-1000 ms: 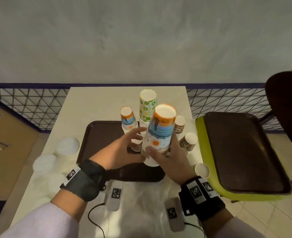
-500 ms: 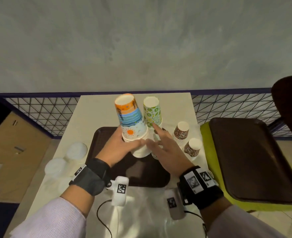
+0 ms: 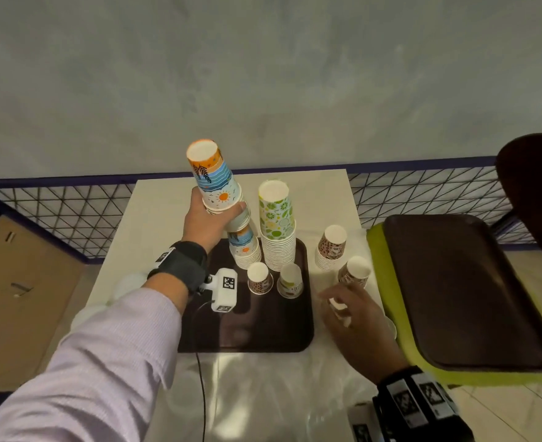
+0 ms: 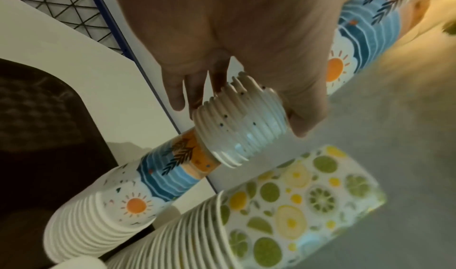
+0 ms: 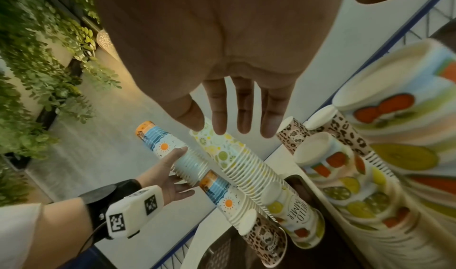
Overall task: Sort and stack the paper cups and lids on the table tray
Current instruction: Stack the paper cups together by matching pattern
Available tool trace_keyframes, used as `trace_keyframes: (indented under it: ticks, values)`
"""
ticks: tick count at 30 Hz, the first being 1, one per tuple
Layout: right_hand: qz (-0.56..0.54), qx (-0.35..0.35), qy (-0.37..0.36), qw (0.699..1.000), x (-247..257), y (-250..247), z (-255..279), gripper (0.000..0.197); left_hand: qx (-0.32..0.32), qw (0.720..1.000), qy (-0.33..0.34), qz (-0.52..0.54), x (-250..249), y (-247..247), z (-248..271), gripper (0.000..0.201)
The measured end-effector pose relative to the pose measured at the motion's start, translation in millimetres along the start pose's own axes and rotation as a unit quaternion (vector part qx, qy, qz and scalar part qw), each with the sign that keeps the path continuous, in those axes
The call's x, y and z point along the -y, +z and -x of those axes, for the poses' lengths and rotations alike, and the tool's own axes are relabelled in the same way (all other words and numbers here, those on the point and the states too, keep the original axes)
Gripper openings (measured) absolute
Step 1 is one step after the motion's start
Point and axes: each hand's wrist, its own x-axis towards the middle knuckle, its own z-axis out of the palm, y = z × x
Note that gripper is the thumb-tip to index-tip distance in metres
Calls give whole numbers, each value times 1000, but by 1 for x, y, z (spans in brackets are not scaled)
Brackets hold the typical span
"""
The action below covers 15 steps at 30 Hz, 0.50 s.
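My left hand grips a tilted stack of upside-down sun-and-wave cups, thumb and fingers curled round its lower rims. Those rims meet the top of a matching cup stack standing on the brown tray. A taller citrus-print stack stands just right of it. Near them on the tray stand one leopard cup and one "hello summer" cup. My right hand hovers right of the tray with straight fingers, holding nothing.
Two leopard-print stacks stand on the table right of the tray. Fruit-print cups sit near my right hand. White lids lie left of the tray. A second brown tray rests on a green seat at right.
My right hand let go of the sun-cup stack and drew back to the right of the tray. My left hand carried the stack up and away, onto the matching stack.
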Motion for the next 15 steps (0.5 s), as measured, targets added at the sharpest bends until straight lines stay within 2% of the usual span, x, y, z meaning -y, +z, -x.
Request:
trace_keyframes:
  ticks: [4, 7, 11, 13, 15]
  values:
    - [22, -5, 4, 1000, -4, 1, 5, 13, 32, 997, -35, -68, 28, 11, -10, 80]
    - [58, -19, -1, 998, -13, -1, 8, 15, 58, 990, -63, -113, 49, 18, -10, 86]
    - [159, -105, -22, 982, -32, -13, 15, 22, 99, 982, -84, -138, 83, 16, -11, 90]
    - [188, -126, -13, 974, -41, -21, 20, 29, 95, 981, -102, -134, 83, 16, -3, 102]
    - [192, -108, 23, 975, -51, -26, 25, 40, 61, 977, -141, -149, 75, 16, 15, 120]
